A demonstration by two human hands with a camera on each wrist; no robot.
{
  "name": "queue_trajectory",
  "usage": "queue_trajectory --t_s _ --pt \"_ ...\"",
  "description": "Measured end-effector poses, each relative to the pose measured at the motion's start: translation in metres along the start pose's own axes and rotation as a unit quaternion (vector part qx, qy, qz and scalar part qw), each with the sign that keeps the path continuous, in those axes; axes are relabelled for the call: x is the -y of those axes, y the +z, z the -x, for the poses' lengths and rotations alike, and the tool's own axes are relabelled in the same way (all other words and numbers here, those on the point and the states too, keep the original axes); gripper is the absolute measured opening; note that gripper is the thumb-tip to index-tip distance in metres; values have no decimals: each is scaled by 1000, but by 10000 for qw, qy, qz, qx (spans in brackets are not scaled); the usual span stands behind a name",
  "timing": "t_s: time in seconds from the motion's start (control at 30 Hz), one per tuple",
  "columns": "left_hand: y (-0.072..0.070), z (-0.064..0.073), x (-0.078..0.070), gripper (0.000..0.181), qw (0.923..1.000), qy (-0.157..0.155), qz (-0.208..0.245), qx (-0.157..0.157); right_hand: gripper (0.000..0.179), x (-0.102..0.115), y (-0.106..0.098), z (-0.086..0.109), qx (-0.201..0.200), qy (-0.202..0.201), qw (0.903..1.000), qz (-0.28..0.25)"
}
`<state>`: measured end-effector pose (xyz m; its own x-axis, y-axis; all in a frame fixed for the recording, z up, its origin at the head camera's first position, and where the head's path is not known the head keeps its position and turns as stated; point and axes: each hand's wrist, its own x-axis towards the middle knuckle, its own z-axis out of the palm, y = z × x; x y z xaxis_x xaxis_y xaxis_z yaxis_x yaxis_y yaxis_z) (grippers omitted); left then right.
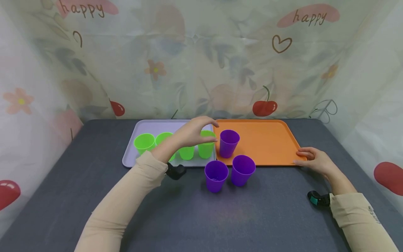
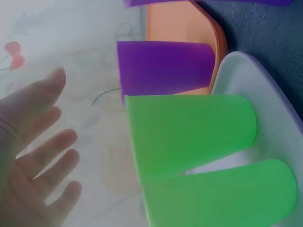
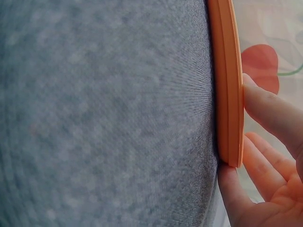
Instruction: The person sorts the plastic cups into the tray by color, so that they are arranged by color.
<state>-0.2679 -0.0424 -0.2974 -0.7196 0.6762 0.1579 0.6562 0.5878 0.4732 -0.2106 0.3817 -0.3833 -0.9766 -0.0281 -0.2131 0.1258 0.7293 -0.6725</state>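
Observation:
My left hand [image 1: 193,132] hovers over the green cups [image 1: 206,145], thumb and fingers apart, holding nothing. In the left wrist view that hand [image 2: 35,156] is beside the rims of two green cups [image 2: 189,135] and clear of them. One purple cup [image 1: 228,143] stands upright at the left end of the orange tray [image 1: 267,141]. Two more, a left purple cup [image 1: 215,176] and a right purple cup [image 1: 242,170], stand on the table before the tray. With thumb and fingers, my right hand [image 1: 316,161] holds the tray's near right corner.
The lavender tray [image 1: 138,131] bearing several green cups lies against the orange tray's left side. Both are on a dark grey table [image 1: 252,220]. A printed curtain [image 1: 195,70] hangs behind and at the sides. Each wrist wears a black device.

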Motion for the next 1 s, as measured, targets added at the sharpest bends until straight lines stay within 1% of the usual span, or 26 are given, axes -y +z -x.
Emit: queue_trajectory --t_s 0.1,0.23,0.3,0.37,0.5,0.6,0.7,0.77,1.0 --pt "-2 11 -1 43 9997 200 60 -104 80 0 0 0 -5 28 10000 25" --pt "0 26 -4 38 9976 659 26 -201 81 0 -1 -1 3 53 10000 45" --pt "4 33 -7 38 9964 830 23 -143 81 -1 -1 -1 10 62 10000 43" --pt "7 40 -10 38 9954 942 148 -3 81 -1 -1 0 9 69 10000 48" --pt "14 52 -16 42 9932 1054 370 315 82 -1 0 0 4 80 10000 49" --pt "19 58 -17 46 9920 1094 426 454 82 -1 0 0 1 80 10000 35" --pt "24 62 -15 50 9908 1177 496 459 81 -2 1 0 -7 70 10000 31" --pt "27 64 -12 53 9903 1169 605 435 81 -2 1 0 -6 62 10000 31" --pt "40 69 -6 60 9871 998 1174 444 81 -1 0 0 16 53 10000 11"
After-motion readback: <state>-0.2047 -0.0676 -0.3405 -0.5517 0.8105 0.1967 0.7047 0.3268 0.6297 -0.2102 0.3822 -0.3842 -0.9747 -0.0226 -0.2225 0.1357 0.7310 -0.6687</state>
